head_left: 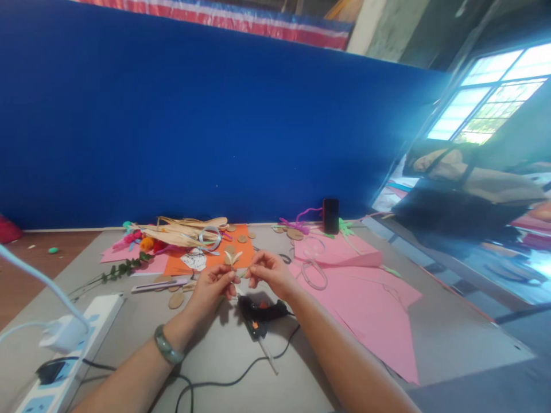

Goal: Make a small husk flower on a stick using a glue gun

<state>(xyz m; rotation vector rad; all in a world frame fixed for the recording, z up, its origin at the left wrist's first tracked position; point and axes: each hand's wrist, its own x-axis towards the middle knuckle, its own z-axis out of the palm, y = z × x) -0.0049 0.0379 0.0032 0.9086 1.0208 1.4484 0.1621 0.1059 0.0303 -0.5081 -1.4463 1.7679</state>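
My left hand, with a green bangle on the wrist, is closed in a pinch on a small pale husk flower whose petals point up. Close beside it, my right hand pinches with thumb and forefinger. A thin strand seems to lie between the two hands, but what the right fingers hold is too small to make out. Just below both hands, a black hot glue gun rests on the grey table, with a pale glue stick sticking out of its back.
Dried husks and a tape roll lie on orange paper. A box cutter and leafy sprig are at left. A power strip stands front left. Pink paper and a phone are right.
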